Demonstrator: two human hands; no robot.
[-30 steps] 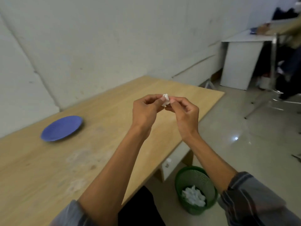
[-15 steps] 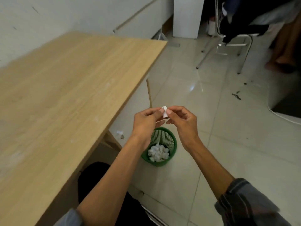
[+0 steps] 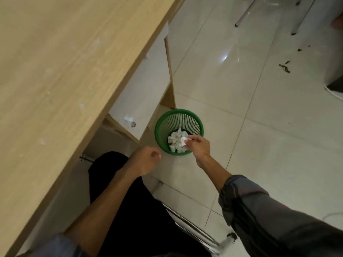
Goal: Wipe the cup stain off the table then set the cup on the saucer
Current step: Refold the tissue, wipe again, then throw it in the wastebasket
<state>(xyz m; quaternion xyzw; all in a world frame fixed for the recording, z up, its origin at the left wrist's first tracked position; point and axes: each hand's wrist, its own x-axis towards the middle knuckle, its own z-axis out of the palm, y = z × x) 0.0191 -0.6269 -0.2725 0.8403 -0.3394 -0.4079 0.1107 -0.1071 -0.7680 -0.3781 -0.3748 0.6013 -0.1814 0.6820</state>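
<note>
My right hand (image 3: 199,146) reaches down over the rim of a green mesh bin (image 3: 163,123) on the floor and pinches a small crumpled white tissue (image 3: 183,140) between its fingertips. Several crumpled white tissues (image 3: 175,140) lie in the bottom of the bin. My left hand (image 3: 146,160) hangs beside the table edge, its fingers curled in with nothing in them. The wooden table (image 3: 55,71) fills the left side. Neither the cup nor the saucer is in sight.
A white drawer unit (image 3: 146,86) with a small lock sits under the table, just left of the bin. Chair legs (image 3: 243,15) stand on the pale tiled floor at the top right. Dark bits of debris (image 3: 284,66) lie on the tiles.
My gaze has dropped from the tabletop and blue saucer to the floor. My hands have parted: the right carried the tissue down over the bin, the left let go and curled shut.
</note>
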